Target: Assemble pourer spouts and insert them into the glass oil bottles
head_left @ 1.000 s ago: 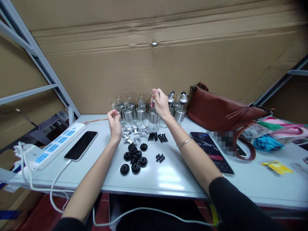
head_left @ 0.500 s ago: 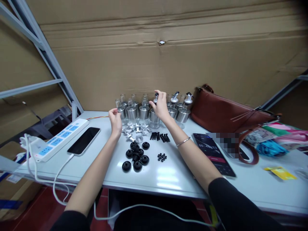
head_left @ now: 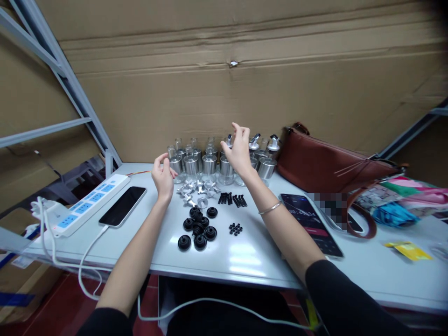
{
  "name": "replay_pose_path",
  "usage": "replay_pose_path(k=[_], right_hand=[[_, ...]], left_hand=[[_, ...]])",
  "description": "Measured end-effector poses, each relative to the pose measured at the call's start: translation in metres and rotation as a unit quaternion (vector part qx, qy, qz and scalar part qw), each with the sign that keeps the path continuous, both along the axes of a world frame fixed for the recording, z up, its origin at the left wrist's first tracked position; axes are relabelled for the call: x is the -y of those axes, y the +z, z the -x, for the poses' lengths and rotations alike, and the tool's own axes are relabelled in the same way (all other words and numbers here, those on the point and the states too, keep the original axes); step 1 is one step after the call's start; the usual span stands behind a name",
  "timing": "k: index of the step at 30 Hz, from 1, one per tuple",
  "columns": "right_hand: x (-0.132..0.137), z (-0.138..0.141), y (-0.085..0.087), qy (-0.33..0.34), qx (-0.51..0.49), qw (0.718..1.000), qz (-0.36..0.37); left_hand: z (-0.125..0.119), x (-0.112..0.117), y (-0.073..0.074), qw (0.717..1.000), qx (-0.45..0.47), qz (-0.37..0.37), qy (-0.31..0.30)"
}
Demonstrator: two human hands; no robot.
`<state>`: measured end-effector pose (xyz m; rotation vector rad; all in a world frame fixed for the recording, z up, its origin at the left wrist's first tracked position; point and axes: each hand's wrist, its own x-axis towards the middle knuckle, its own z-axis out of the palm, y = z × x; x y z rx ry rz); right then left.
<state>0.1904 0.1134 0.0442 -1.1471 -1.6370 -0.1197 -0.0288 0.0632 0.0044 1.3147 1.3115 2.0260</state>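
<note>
A row of small glass bottles with metal sleeves (head_left: 209,164) stands at the back of the white table (head_left: 252,256); three on the right carry spout tops (head_left: 273,143). My right hand (head_left: 240,150) hovers just above and in front of one bottle, fingers loosely spread, holding nothing. My left hand (head_left: 162,174) floats above the table left of the bottles, fingers half curled and apart, empty. Below the bottles lie silver metal fittings (head_left: 196,190), black rubber caps (head_left: 198,229), black sticks (head_left: 232,199) and tiny black rings (head_left: 235,228).
A white power strip (head_left: 88,204) and a charging phone (head_left: 122,212) lie at the left. A second phone (head_left: 311,225) with a lit screen lies right of my forearm. A brown leather bag (head_left: 325,163) and coloured packets (head_left: 406,201) fill the right. Cardboard sheets stand behind.
My right hand let go of the bottle top it was pinching and lifted with fingers spreading. My left hand drifted slightly left and opened a little.
</note>
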Motion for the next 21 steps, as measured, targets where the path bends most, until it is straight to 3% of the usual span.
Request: replay_pose_path(k=[3, 6, 12, 17, 21], right_hand=[[0.01, 0.001, 0.011, -0.006, -0.012, 0.999, -0.033], [0.017, 0.002, 0.018, -0.016, -0.011, 0.999, -0.036], [0.025, -0.001, 0.026, -0.035, -0.02, 0.998, -0.037], [0.034, -0.004, 0.038, -0.021, -0.016, 0.997, -0.074], [0.061, 0.004, 0.056, 0.003, 0.017, 0.995, -0.095]], left_hand=[[0.008, 0.004, 0.005, 0.994, -0.076, 0.032, 0.067], [0.018, 0.006, 0.008, 0.959, -0.233, 0.086, 0.137], [0.036, 0.019, 0.01, 0.909, -0.337, 0.214, 0.119], [0.055, 0.048, -0.002, 0.774, -0.488, 0.392, 0.097], [0.056, 0.071, -0.006, 0.742, -0.516, 0.416, 0.102]])
